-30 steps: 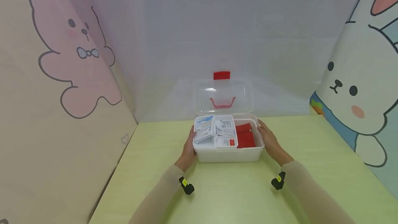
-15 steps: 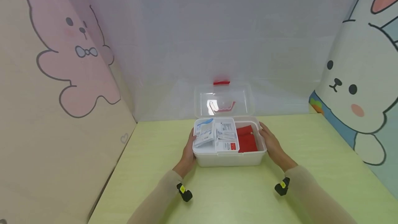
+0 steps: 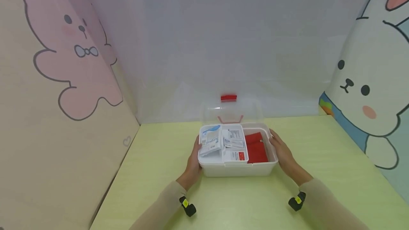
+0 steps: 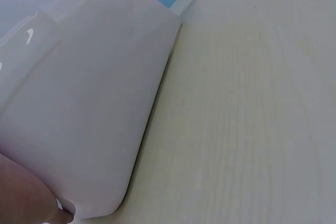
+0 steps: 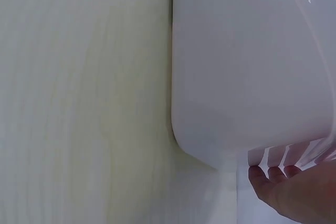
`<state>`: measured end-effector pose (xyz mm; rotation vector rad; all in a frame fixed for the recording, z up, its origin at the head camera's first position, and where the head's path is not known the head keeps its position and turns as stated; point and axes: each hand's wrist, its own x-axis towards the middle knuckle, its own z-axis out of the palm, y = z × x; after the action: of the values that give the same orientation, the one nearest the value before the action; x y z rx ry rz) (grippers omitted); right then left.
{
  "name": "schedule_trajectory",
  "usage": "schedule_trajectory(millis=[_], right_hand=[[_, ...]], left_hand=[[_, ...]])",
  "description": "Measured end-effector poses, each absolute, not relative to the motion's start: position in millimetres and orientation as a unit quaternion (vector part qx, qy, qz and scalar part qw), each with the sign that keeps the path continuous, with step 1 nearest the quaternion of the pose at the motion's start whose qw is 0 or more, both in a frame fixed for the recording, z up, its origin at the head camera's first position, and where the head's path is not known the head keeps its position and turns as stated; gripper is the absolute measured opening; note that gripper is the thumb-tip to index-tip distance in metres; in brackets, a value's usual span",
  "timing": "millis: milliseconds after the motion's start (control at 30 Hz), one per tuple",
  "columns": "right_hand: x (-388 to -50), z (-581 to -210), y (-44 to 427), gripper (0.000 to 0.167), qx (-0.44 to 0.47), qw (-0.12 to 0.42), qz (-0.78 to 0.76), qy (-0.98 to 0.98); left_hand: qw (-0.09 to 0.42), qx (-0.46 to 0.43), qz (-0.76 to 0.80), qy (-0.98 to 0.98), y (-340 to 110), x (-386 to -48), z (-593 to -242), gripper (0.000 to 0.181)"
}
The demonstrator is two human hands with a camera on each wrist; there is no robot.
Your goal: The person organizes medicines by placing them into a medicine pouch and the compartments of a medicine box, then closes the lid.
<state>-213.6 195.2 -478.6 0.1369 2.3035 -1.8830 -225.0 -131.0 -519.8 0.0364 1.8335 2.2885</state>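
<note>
A white first-aid box (image 3: 239,170) with its clear lid (image 3: 231,111) raised at the back stands on the table between my hands. My left hand (image 3: 193,162) grips the left end, thumb near the rim. At the opposite end, my right hand (image 3: 285,159) holds the side; the right wrist view shows its fingertips (image 5: 257,174) against the wall. Inside, a white tray (image 3: 214,157) carries several white packets (image 3: 212,141) on the left. A red pouch (image 3: 256,148) lies in the right compartment. The lid bears a red latch (image 3: 228,98) and a reddish handle (image 3: 230,121).
The pale yellow table (image 3: 239,201) extends around the box and toward me. Behind it hangs a whitish sheet (image 3: 230,38). Cartoon-printed panels flank both sides, a pink figure (image 3: 86,77) on the left and a white rabbit (image 3: 367,105) on the right.
Both hands have drawn the box toward me and slightly to the right. The lid has tilted and now looks flatter, its red latch lower in view.
</note>
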Motion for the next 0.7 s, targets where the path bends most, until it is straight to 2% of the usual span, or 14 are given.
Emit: schedule_trajectory(millis=[700], right_hand=[[-172,-479,199,0.061,0.045,0.088,-0.628,0.772]], left_hand=[[0.126,0.005,0.774,0.62,-130,-179,-515,0.058]])
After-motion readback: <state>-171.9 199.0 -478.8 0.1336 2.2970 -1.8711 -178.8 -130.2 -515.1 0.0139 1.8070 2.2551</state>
